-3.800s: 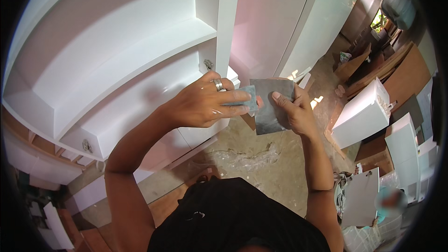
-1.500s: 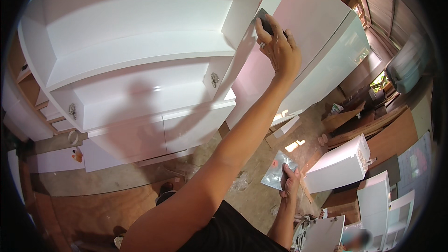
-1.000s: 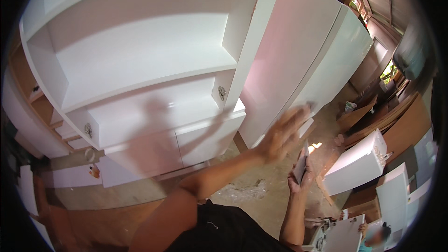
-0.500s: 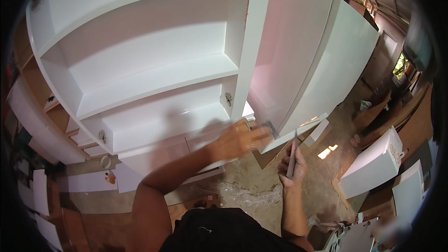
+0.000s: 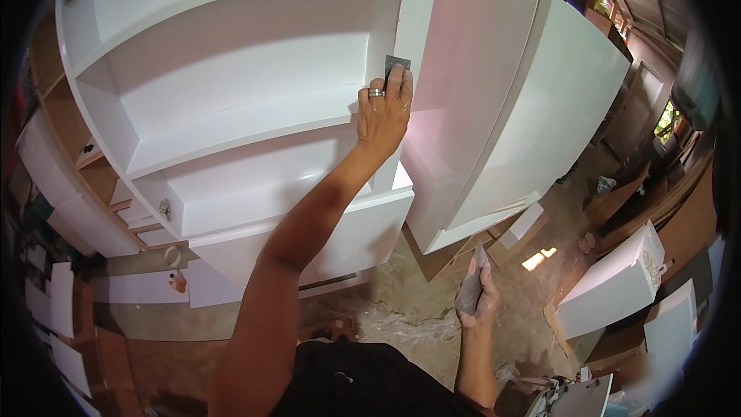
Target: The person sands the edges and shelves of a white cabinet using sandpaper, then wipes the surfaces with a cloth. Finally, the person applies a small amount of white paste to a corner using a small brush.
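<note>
My left hand is raised to the white shelf cabinet, its fingers closed on a small dark grey flat scraper blade. The blade lies against the cabinet's front upright, between the open shelves and a tall white panel. A ring shows on one finger. Lower and to the right, my right hand grips a grey flat metal plate that looks like a putty scraper, its narrow corner pointing up. Pale smudges mark the fingers of both hands.
A tall glossy white cabinet stands right of the shelves. Below them are closed white fronts. Crumpled clear plastic lies on the floor. A white box and loose boards are at the right; a tape roll is at the left.
My left hand has moved from beside the right hand up to the cabinet upright with the scraper blade. My right hand has dropped slightly and turned its plate more broadside.
</note>
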The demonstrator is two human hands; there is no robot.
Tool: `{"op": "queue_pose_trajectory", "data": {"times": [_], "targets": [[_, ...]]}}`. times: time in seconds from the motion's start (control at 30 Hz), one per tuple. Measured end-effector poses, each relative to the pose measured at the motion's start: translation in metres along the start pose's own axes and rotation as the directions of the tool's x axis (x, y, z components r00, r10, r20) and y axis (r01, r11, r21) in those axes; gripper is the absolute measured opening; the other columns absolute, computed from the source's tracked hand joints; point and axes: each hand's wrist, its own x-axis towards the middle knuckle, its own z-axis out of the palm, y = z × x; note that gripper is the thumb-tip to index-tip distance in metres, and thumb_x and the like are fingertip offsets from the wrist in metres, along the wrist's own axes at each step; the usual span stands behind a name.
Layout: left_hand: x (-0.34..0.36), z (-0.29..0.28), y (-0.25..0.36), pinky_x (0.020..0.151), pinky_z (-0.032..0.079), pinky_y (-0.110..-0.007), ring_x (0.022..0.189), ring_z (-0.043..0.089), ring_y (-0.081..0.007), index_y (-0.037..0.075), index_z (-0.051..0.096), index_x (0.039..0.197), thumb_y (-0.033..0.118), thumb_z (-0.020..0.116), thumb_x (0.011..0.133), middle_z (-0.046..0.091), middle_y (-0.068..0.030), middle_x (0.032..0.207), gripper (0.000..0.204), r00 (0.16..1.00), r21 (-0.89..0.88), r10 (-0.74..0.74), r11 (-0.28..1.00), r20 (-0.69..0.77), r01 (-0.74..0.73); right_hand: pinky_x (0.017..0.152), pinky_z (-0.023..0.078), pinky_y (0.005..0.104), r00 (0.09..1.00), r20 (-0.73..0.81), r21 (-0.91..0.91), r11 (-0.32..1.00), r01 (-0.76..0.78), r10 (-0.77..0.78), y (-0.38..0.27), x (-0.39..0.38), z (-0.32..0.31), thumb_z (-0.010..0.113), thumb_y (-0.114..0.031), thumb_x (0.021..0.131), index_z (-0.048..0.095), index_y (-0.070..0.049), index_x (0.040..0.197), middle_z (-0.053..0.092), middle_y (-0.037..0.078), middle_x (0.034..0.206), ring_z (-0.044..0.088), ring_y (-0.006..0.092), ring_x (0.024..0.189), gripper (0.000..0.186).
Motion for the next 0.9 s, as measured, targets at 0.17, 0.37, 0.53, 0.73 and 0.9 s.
{"op": "queue_pose_trajectory", "data": {"times": [0.17, 0.37, 0.53, 0.73, 0.9], "targets": [[0.017, 0.007, 0.003, 0.075, 0.035, -0.036, 0.092, 0.053, -0.0248, 0.007, 0.061, 0.121, -0.001, 0.059, 0.073, 0.054, -0.0062, 0.130, 0.049, 0.998, -0.011, -0.013, 1.000, -0.065, 0.013, 0.072, 0.056, 0.0224, 0.991, 0.133, -0.063, 0.998, 0.016, -0.008, -0.009, 0.007, -0.034, 0.062, -0.017, 0.094, 0.052, -0.004, 0.133, 0.067, 0.005, 0.113, 0.067, 0.0129, 0.086, 0.043], [0.046, 0.010, 0.001, 0.074, 0.033, -0.037, 0.091, 0.052, -0.0252, 0.007, 0.062, 0.118, -0.001, 0.059, 0.073, 0.055, -0.0060, 0.127, 0.046, 0.993, -0.047, -0.032, 0.999, -0.112, 0.027, 0.070, 0.055, 0.0228, 0.997, 0.075, -0.042, 0.999, 0.021, -0.018, -0.011, 0.007, -0.037, 0.061, -0.016, 0.094, 0.052, -0.004, 0.132, 0.068, 0.005, 0.110, 0.067, 0.0132, 0.084, 0.041], [0.068, 0.009, 0.002, 0.071, 0.032, -0.038, 0.088, 0.051, -0.0260, 0.007, 0.063, 0.117, -0.002, 0.061, 0.071, 0.057, -0.0058, 0.123, 0.046, 0.990, -0.040, -0.036, 0.999, -0.139, 0.031, 0.069, 0.055, 0.0231, 0.996, 0.088, -0.045, 0.999, 0.029, -0.025, -0.011, 0.009, -0.041, 0.059, -0.015, 0.094, 0.054, -0.004, 0.131, 0.068, 0.005, 0.109, 0.067, 0.0133, 0.083, 0.039], [0.089, 0.011, 0.001, 0.070, 0.032, -0.039, 0.087, 0.051, -0.0265, 0.006, 0.064, 0.115, -0.002, 0.063, 0.070, 0.057, -0.0049, 0.122, 0.046, 0.987, -0.041, -0.028, 0.999, -0.161, 0.021, 0.066, 0.056, 0.0245, 0.998, 0.055, -0.029, 0.999, 0.032, -0.030, -0.009, 0.008, -0.039, 0.060, -0.016, 0.094, 0.056, -0.004, 0.128, 0.069, 0.005, 0.106, 0.068, 0.0144, 0.079, 0.036], [0.107, 0.012, 0.001, 0.072, 0.034, -0.040, 0.088, 0.051, -0.0277, 0.009, 0.064, 0.116, -0.003, 0.062, 0.071, 0.057, -0.0048, 0.122, 0.047, 0.988, -0.040, -0.041, 0.999, -0.148, 0.035, 0.064, 0.056, 0.0266, 0.997, 0.071, -0.016, 0.999, 0.030, -0.029, -0.007, 0.011, -0.049, 0.060, -0.018, 0.094, 0.057, -0.005, 0.126, 0.070, 0.005, 0.103, 0.068, 0.0155, 0.075, 0.035]]}}
